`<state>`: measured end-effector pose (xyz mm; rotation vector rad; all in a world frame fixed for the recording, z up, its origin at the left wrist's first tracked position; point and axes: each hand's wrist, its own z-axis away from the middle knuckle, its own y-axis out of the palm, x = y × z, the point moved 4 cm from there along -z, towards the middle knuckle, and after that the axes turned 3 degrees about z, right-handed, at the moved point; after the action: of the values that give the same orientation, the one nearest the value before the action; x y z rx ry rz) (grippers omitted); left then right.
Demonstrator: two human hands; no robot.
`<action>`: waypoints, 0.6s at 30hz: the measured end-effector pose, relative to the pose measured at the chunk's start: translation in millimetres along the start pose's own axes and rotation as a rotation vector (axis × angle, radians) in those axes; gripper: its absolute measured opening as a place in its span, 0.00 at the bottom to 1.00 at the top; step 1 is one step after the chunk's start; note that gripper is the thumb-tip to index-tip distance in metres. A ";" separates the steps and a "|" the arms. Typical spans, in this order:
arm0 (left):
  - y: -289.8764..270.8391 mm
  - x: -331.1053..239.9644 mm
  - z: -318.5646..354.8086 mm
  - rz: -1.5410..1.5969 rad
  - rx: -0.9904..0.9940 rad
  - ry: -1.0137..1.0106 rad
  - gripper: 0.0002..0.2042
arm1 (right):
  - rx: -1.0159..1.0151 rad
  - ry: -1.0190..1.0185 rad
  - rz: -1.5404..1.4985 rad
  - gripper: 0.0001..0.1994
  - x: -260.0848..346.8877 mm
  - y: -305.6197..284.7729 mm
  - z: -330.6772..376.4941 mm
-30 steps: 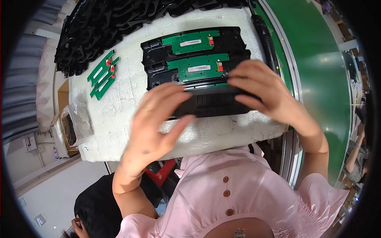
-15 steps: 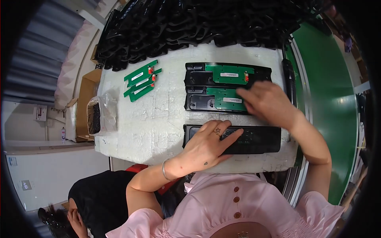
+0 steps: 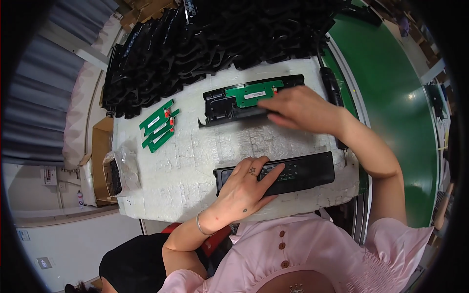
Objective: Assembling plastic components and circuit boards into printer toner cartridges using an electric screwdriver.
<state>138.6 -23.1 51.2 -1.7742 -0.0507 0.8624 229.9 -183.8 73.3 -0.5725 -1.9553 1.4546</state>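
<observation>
Face up near the table's front edge lies a long black plastic panel (image 3: 312, 171) with small printed markings. My left hand (image 3: 246, 183) rests on its left half, fingers spread. Farther back, another black panel (image 3: 293, 80) carries a green circuit board (image 3: 251, 94) with a white label. In front of it, a second black panel (image 3: 229, 116) is tilted, and its board does not show. My right hand (image 3: 303, 110) is closed at this panel's right part, the thumb below its edge; the hand hides that end.
Several loose green circuit boards (image 3: 159, 127) overlap on the left. Beyond them stand a clear bag of small dark parts (image 3: 122, 173) and a cardboard box (image 3: 100, 136). Black plastic parts (image 3: 220, 41) pile up at the back. A black tool (image 3: 332, 88) lies right. A person in black (image 3: 137, 263) is nearby.
The middle panel, earlier flat with its green board showing, is now tilted against the far one. My right hand has closed on it. My left hand stays on the near panel; the view has shifted.
</observation>
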 end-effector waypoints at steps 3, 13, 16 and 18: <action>0.6 -3.6 -2.8 -0.010 0.035 0.004 0.30 | -0.173 0.161 0.001 0.20 -29.9 5.9 -11.2; -10.0 15.3 -10.7 -0.157 -0.075 -0.049 0.31 | 0.045 0.246 0.018 0.36 -47.5 36.6 -26.3; -56.1 37.5 9.9 0.026 -0.548 -0.119 0.29 | -0.185 0.097 0.042 0.34 -20.7 4.2 -15.9; -85.9 53.9 21.4 0.222 -0.736 -0.158 0.27 | -0.226 0.008 -0.017 0.32 2.9 -11.2 -5.4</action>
<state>197.7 51.3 92.8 -2.4187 -0.3131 1.2485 231.8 -181.5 85.7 -0.6577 -2.1282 1.2267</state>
